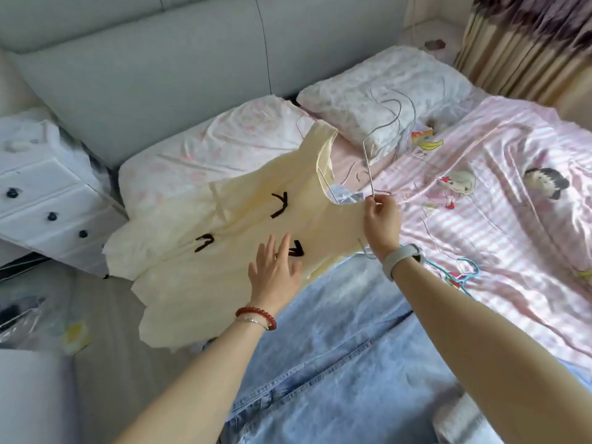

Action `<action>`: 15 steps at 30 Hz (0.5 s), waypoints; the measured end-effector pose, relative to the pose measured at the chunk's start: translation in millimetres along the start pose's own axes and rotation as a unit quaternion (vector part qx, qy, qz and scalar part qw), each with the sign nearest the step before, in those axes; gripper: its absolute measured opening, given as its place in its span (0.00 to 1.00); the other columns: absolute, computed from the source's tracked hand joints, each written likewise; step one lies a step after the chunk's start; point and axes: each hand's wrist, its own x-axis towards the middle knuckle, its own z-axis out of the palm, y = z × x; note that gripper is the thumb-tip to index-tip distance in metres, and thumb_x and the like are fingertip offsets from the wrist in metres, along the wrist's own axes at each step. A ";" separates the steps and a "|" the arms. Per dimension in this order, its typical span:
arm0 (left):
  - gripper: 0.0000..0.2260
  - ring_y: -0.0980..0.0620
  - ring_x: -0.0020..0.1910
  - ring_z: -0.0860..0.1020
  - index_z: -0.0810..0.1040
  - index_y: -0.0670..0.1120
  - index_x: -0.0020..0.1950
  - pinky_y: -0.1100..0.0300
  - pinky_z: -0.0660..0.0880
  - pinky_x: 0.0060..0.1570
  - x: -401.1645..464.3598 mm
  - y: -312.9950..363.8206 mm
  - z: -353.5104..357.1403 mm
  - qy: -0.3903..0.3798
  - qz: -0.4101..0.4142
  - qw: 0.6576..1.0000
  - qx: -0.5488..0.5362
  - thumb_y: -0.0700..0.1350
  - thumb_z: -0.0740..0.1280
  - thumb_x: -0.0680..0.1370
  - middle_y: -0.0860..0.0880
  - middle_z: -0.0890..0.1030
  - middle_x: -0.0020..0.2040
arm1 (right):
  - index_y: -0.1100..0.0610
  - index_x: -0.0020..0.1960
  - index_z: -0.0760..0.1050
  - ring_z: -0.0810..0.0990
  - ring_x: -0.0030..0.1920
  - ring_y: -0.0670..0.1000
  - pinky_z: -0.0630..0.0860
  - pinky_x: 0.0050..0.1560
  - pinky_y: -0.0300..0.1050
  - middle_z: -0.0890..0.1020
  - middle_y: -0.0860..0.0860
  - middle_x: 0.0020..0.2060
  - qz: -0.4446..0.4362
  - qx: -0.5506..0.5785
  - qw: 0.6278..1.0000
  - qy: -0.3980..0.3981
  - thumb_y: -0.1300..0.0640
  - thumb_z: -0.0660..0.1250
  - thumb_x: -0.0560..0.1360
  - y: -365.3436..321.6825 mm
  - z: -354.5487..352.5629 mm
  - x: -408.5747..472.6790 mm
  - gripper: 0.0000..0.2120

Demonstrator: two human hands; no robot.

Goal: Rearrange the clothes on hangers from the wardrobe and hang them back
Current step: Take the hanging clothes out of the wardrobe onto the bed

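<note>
Your right hand (381, 219) pinches a thin wire hanger (368, 161) at its lower end, fingers closed on the metal right at the neckline of the cream garment (205, 251). The hanger's hook rises up and away over the floral pillow (378, 88). Your left hand (275, 274) is spread wide, fingers splayed and flat over the front of the garment near one of its small black bows (296, 248); whether the palm presses the cloth or floats just above it is unclear.

The cream garment lies stretched across the near corner of the bed, its scalloped hem hanging out past the mattress edge over the floor. Two more black bows sit on its front. A second wire end shows at the far shoulder, so the hanger seems partly inside the neck opening.

Under your forearms lies a spread of blue denim (336, 347), covering the near part of the bed and tucked under the garment's edge. A pale blue piece of cloth (347, 195) peeks out at the neckline just beside your right fingers. To your right, a turquoise hanger (461, 274) lies on the pink striped quilt (499, 219), close to your right wrist. A white drawer unit (48, 200) stands by the bed on the left, well apart from the garment.
</note>
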 end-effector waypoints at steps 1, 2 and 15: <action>0.24 0.47 0.75 0.43 0.47 0.53 0.76 0.43 0.46 0.71 9.6 -3.0 16.6 -0.028 -0.007 1.000 0.008 0.51 0.52 0.81 0.49 0.44 0.77 | 0.68 0.53 0.74 0.76 0.50 0.61 0.63 0.43 0.43 0.79 0.64 0.48 0.001 -0.022 1.000 -0.006 0.61 0.57 0.78 18.1 3.5 13.2 0.11; 0.24 0.46 0.75 0.42 0.46 0.53 0.76 0.42 0.45 0.71 18.4 -6.4 31.8 -0.052 -0.015 0.998 0.017 0.51 0.51 0.81 0.50 0.44 0.77 | 0.68 0.54 0.74 0.77 0.50 0.61 0.63 0.41 0.42 0.79 0.64 0.48 0.003 -0.039 0.999 -0.012 0.61 0.57 0.78 33.9 5.9 24.2 0.12; 0.23 0.45 0.75 0.41 0.42 0.57 0.76 0.38 0.44 0.70 71.5 -40.1 109.2 -0.218 -0.041 0.970 0.098 0.56 0.44 0.81 0.51 0.41 0.77 | 0.65 0.62 0.67 0.66 0.62 0.64 0.62 0.62 0.54 0.72 0.66 0.59 0.084 -0.285 0.936 -0.190 0.59 0.50 0.78 157.4 30.6 81.5 0.16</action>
